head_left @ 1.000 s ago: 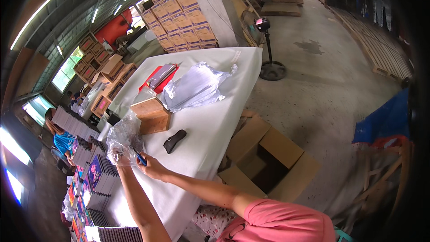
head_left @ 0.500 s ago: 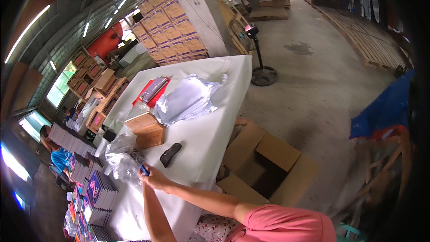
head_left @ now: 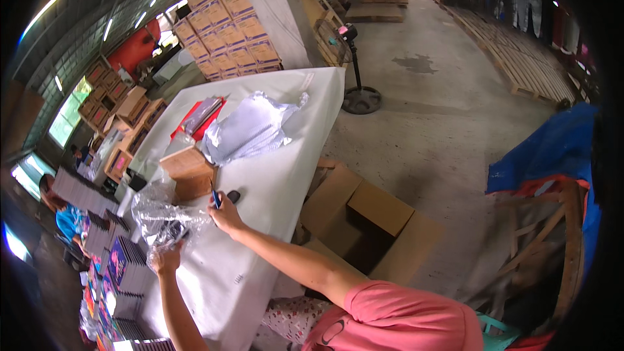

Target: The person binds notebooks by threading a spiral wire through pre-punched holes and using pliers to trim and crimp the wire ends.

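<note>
My left hand [head_left: 167,258] is closed on a crumpled clear plastic bag [head_left: 153,211], near the left edge of the table. Something dark shows inside the bag beside my fingers, too unclear to name. Apart from it, my right hand [head_left: 227,216] grips a slim blue pen-like tool [head_left: 216,199], its tip pointing up and away. Part of a black oblong object [head_left: 234,195] shows on the table just past my right hand. Beyond the bag stands an angled brown wooden piece [head_left: 194,181].
The white-covered table [head_left: 273,175] bears a silvery-grey plastic sheet [head_left: 244,130] and a red folder [head_left: 188,120]. Stacked books [head_left: 127,266] line its left side, with a person [head_left: 67,221] beyond. An open cardboard box [head_left: 364,218] stands right of the table, a black-based stand [head_left: 361,99] behind.
My hands have moved apart: the left has drawn down and left with the bag, the right has gone up over the black object with the blue tool. The view has shifted slightly.
</note>
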Demonstrator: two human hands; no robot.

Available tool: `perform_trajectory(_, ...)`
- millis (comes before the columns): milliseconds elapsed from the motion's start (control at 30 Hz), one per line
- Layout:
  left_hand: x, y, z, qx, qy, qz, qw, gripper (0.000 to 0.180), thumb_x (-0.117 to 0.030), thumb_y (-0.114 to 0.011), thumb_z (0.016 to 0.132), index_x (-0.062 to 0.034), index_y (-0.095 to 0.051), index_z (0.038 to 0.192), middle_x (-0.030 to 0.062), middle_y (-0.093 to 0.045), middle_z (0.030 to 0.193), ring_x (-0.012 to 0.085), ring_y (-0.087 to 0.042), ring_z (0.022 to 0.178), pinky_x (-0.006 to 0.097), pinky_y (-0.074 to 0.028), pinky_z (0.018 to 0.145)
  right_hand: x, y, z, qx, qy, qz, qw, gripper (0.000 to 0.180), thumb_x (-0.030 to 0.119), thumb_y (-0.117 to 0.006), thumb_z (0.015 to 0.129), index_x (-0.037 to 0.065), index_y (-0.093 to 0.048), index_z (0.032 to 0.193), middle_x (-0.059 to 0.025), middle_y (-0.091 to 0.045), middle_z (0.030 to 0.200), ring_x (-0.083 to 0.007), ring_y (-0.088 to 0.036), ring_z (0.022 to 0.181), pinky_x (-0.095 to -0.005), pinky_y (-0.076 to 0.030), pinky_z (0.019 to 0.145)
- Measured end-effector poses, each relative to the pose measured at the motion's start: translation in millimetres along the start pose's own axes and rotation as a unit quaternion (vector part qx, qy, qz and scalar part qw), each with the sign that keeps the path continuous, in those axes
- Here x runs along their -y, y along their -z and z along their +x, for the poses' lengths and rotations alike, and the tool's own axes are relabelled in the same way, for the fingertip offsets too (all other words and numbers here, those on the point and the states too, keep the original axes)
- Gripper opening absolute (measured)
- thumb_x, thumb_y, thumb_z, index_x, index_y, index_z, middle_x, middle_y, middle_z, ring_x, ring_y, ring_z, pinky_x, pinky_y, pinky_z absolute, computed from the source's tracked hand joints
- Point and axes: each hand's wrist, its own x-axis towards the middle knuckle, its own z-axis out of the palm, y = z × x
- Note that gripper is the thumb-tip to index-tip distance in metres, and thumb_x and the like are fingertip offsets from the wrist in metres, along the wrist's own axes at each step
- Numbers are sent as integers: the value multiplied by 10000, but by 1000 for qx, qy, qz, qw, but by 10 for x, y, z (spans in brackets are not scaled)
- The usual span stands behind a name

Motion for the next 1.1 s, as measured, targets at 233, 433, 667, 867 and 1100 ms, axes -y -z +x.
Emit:
perform_trajectory(233, 1015, -591, 92, 185, 208, -393, 877, 603, -435, -549, 835, -113, -408, 1325, 193, -484, 1269, 315, -457, 1188, 432, -355, 991, 139, -269, -572, 150, 53, -60, 986, 171, 142, -605, 807, 69, -508, 929, -35, -544, 750, -132, -526, 683, -295, -433, 611)
perform_trajectory(433, 637, -314, -164, 65, 2, -304, 951, 585, -354, -507, 880, -47, -339, 1349, 222, -430, 1318, 358, -399, 1231, 422, -327, 1016, 105, -278, -589, 123, 37, -52, 990, 216, 149, -603, 803, 67, -473, 953, -107, -587, 731, -234, -589, 638, -346, -453, 593)
perform_trajectory(667, 39, 177, -1073, -196, 35, -76, 977, 647, -181, -627, 810, -141, -320, 1378, 233, -360, 1365, 384, -496, 1121, 436, -423, 918, 106, -109, -389, 63, 138, -54, 987, 282, 174, -658, 809, 65, -470, 988, -3, -492, 720, -98, -502, 644, -266, -420, 562)
perform_trajectory(867, 68, 675, -2049, -55, -172, -505, 844, 533, -83, -685, 757, -87, -500, 1257, 190, -475, 1293, 311, -524, 1114, 404, -434, 897, 732, -117, -1004, 57, 59, 161, 984, 448, 210, -625, 840, 55, -336, 1146, -42, -401, 856, -123, -417, 701, -244, -399, 631)
perform_trajectory(1100, 155, 26, -3544, 97, -205, -692, 686, 446, -167, -659, 806, -9, -534, 1203, 169, -564, 1174, 277, -580, 1032, 365, -453, 880, 405, -123, -2138, 556, 71, -110, 820, 762, 173, -665, 732, 98, -203, 1333, -97, -410, 985, -154, -407, 889, -291, -392, 760)
